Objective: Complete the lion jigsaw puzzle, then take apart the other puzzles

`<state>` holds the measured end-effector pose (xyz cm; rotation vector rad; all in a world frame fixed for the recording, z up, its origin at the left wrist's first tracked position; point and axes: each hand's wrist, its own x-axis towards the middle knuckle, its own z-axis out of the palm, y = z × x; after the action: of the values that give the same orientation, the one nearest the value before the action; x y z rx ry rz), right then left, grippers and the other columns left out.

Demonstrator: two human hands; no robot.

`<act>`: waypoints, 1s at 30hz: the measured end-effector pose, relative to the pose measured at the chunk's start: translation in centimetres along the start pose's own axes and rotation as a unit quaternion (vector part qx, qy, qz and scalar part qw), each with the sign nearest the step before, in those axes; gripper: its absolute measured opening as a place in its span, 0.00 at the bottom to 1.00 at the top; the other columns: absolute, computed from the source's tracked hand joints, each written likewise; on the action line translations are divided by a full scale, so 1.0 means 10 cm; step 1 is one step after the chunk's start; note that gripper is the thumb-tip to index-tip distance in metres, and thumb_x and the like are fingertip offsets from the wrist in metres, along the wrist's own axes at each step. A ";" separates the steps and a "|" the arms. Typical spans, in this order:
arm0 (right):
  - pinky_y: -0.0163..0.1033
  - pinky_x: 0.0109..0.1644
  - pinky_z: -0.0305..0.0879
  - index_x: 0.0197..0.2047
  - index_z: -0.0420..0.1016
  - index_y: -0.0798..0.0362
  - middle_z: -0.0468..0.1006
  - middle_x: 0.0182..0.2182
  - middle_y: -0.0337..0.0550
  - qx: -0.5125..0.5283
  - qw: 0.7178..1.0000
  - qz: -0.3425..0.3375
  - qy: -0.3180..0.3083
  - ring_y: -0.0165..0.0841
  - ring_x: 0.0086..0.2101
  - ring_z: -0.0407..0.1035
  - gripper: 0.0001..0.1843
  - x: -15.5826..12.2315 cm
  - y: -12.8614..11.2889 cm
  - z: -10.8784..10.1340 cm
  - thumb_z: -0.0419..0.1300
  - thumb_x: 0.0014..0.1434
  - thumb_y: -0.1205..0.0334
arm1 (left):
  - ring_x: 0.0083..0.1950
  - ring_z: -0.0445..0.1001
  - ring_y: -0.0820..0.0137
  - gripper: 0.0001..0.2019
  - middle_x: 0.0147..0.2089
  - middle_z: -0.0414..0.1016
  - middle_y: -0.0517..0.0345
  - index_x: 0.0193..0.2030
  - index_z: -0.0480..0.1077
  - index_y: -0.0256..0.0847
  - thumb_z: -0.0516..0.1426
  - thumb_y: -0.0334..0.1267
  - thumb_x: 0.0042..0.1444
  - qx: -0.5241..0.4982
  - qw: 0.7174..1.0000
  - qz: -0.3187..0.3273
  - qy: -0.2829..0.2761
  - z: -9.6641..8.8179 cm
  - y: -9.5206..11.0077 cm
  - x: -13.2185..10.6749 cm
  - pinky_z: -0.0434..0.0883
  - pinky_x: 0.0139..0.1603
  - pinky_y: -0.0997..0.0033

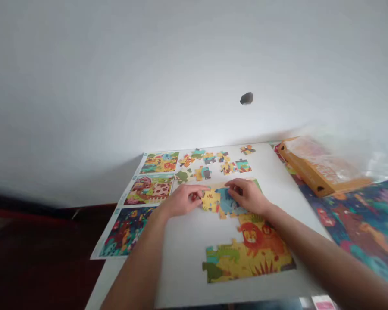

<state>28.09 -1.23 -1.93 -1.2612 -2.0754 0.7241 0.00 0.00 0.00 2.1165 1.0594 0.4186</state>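
My left hand (180,200) and my right hand (247,196) meet over a small joined jigsaw section (218,201) of yellow and blue pieces. The left fingertips pinch a piece with a red patch at the section's left end. My right fingers curve over a blue-printed piece (228,202), partly hiding it. Nearer me lies a larger assembled section with a lion (249,249), apart from both hands. Several loose jigsaw pieces (213,161) lie beyond the hands.
Printed picture sheets (148,202) run along the white table's left side. An orange puzzle box (320,165) in clear plastic sits past the table's far right corner, above a colourful printed mat (355,224). A white wall (148,86) rises behind the table.
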 end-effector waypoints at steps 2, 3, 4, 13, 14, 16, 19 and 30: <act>0.36 0.37 0.63 0.47 0.77 0.52 0.77 0.32 0.41 -0.004 1.000 -0.002 -0.004 0.30 0.30 0.68 0.13 0.00 0.01 0.01 0.57 0.61 0.62 | 0.33 0.69 0.74 0.15 0.37 0.77 0.55 0.48 0.75 0.36 0.56 0.34 0.54 0.001 1.000 -0.008 -0.026 0.00 0.01 -0.02 0.67 0.37 0.75; 0.36 0.37 0.63 0.47 0.77 0.52 0.77 0.33 0.41 -0.005 1.000 -0.002 -0.006 0.30 0.30 0.68 0.13 0.00 0.01 0.02 0.57 0.61 0.62 | 0.32 0.68 0.74 0.15 0.35 0.77 0.55 0.48 0.75 0.36 0.57 0.34 0.54 0.001 0.999 -0.012 -0.036 0.00 0.02 -0.03 0.67 0.37 0.75; 0.36 0.37 0.63 0.47 0.77 0.52 0.78 0.33 0.41 -0.007 1.000 -0.002 -0.008 0.30 0.30 0.68 0.12 0.00 0.01 0.02 0.57 0.61 0.62 | 0.32 0.68 0.74 0.15 0.34 0.76 0.56 0.48 0.76 0.36 0.57 0.34 0.54 0.001 0.999 -0.016 -0.044 0.00 0.02 -0.04 0.67 0.36 0.75; 0.35 0.36 0.63 0.44 0.78 0.50 0.78 0.33 0.41 -0.019 1.000 -0.004 -0.010 0.31 0.31 0.68 0.11 0.01 0.00 0.01 0.57 0.60 0.63 | 0.28 0.66 0.75 0.17 0.29 0.75 0.60 0.51 0.74 0.36 0.58 0.37 0.54 -0.017 0.997 -0.036 -0.070 -0.02 0.03 -0.07 0.66 0.34 0.76; 0.35 0.36 0.63 0.44 0.78 0.50 0.78 0.33 0.41 -0.020 1.000 -0.005 -0.011 0.31 0.31 0.68 0.11 0.01 0.00 0.02 0.57 0.60 0.63 | 0.29 0.67 0.75 0.15 0.30 0.75 0.60 0.49 0.75 0.37 0.58 0.37 0.55 -0.019 0.997 -0.036 -0.066 -0.02 0.02 -0.07 0.66 0.34 0.76; 0.35 0.36 0.63 0.43 0.78 0.50 0.78 0.33 0.41 -0.023 1.000 -0.007 -0.014 0.30 0.31 0.68 0.10 0.00 0.01 0.03 0.57 0.60 0.63 | 0.30 0.70 0.74 0.11 0.31 0.76 0.58 0.43 0.75 0.37 0.57 0.39 0.57 -0.023 0.997 -0.039 -0.056 0.00 0.01 -0.06 0.66 0.34 0.76; 0.35 0.37 0.62 0.43 0.78 0.50 0.78 0.34 0.41 -0.029 0.999 -0.015 -0.019 0.30 0.30 0.67 0.10 0.00 0.01 0.03 0.57 0.60 0.64 | 0.33 0.71 0.73 0.11 0.33 0.76 0.57 0.40 0.75 0.38 0.57 0.43 0.58 -0.033 0.997 -0.047 -0.054 0.02 0.00 -0.06 0.67 0.35 0.75; 0.35 0.37 0.62 0.43 0.77 0.51 0.77 0.33 0.41 -0.026 0.999 -0.031 -0.020 0.30 0.30 0.67 0.10 0.01 0.02 0.04 0.57 0.60 0.65 | 0.39 0.72 0.66 0.31 0.39 0.74 0.57 0.52 0.75 0.42 0.69 0.55 0.42 0.128 0.991 0.036 -0.028 0.17 0.20 0.04 0.69 0.43 0.69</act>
<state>27.88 -1.12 -2.26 -1.2143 -2.1683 0.6777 2.33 -1.30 0.25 2.3851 1.0529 0.2662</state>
